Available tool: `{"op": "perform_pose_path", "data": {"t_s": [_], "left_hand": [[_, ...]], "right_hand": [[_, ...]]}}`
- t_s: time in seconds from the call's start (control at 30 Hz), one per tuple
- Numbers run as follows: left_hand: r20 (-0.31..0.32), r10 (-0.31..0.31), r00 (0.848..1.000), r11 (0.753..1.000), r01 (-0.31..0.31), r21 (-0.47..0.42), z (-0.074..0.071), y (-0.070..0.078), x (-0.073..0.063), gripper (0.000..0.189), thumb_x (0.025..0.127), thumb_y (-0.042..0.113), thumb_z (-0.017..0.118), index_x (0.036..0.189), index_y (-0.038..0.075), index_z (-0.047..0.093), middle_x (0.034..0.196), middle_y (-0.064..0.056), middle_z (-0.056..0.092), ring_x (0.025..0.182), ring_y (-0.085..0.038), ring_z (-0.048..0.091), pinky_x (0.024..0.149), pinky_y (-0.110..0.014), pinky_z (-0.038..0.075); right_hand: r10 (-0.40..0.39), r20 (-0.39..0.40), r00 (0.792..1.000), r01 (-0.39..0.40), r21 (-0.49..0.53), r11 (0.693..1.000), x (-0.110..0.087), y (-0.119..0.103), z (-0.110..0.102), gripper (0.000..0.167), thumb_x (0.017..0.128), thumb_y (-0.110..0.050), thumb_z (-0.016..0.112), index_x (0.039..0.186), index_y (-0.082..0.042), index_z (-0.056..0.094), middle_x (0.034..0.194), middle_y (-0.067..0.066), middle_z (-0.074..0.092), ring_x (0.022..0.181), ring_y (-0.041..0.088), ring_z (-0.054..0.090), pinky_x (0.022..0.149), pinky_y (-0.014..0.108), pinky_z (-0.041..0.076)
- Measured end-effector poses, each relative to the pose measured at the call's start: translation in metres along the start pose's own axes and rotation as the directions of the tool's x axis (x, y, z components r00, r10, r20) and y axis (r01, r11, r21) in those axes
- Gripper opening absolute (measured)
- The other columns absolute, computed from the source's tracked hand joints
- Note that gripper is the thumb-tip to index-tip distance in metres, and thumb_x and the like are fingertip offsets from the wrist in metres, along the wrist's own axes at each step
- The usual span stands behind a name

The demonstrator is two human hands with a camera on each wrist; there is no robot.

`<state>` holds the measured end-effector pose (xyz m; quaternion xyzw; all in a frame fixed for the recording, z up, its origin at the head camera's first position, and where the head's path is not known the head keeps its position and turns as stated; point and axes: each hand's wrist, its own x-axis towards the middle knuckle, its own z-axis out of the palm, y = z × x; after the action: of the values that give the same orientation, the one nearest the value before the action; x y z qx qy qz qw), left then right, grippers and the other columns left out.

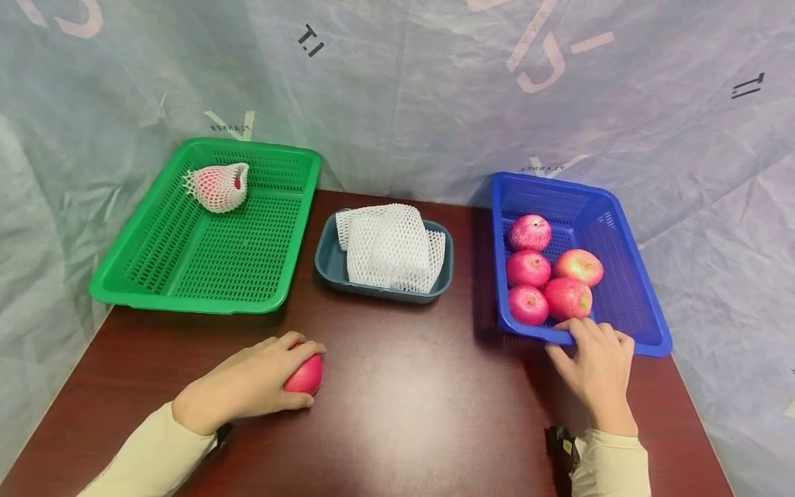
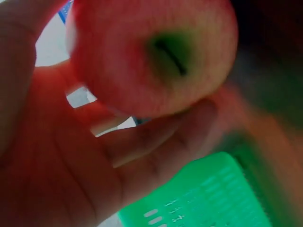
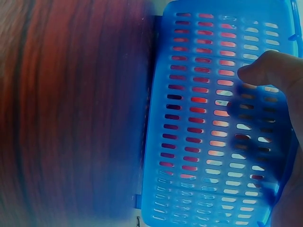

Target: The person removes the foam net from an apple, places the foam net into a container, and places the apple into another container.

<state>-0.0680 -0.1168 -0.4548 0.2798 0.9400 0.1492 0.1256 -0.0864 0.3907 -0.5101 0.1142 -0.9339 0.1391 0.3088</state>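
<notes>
My left hand (image 1: 261,376) grips a red apple (image 1: 306,376) over the near left part of the table; in the left wrist view its stem end (image 2: 170,56) shows, with fingers curled round the fruit. My right hand (image 1: 596,362) holds the near rim of a blue basket (image 1: 640,276), thumb outside and fingers over the edge. Several apples (image 1: 528,268) lie inside that basket, grouped toward its left side. In the right wrist view the thumb (image 3: 265,71) lies against the slotted basket wall (image 3: 194,142).
A green basket (image 1: 292,255) at the left holds one apple in a white foam net (image 1: 217,188). Between the baskets sits a dark blue-grey tray (image 1: 332,266) with white foam nets (image 1: 388,248) piled in it. A printed cloth (image 1: 397,103) hangs behind the table (image 1: 397,386).
</notes>
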Motion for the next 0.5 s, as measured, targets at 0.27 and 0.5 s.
{"op": "perform_pose_path", "data": {"t_s": [0.27,0.5], "left_hand": [[-0.014,0.066,0.998,0.997,-0.065,0.033,0.003,0.000,0.002,0.058,0.069,0.029,0.085,0.120,0.019,0.062,0.106,0.002,0.053,0.087,-0.021,0.055,0.062,-0.032,0.049],[-0.015,0.268,0.963,0.941,-0.259,0.217,-0.023,0.029,0.035,0.056,0.067,0.034,0.084,0.116,0.016,0.062,0.101,-0.001,0.054,0.082,-0.023,0.055,0.060,-0.033,0.047]], "right_hand": [[0.017,0.038,0.999,-0.017,-0.005,1.000,-0.003,0.000,0.001,0.017,0.072,-0.023,0.068,0.083,-0.011,0.065,0.077,0.009,0.066,0.070,0.035,0.052,0.074,0.058,0.032],[0.013,0.020,1.000,-0.013,-0.004,1.000,-0.001,-0.001,0.000,0.017,0.073,-0.023,0.068,0.083,-0.010,0.065,0.077,0.009,0.066,0.070,0.035,0.053,0.074,0.059,0.032]]}}
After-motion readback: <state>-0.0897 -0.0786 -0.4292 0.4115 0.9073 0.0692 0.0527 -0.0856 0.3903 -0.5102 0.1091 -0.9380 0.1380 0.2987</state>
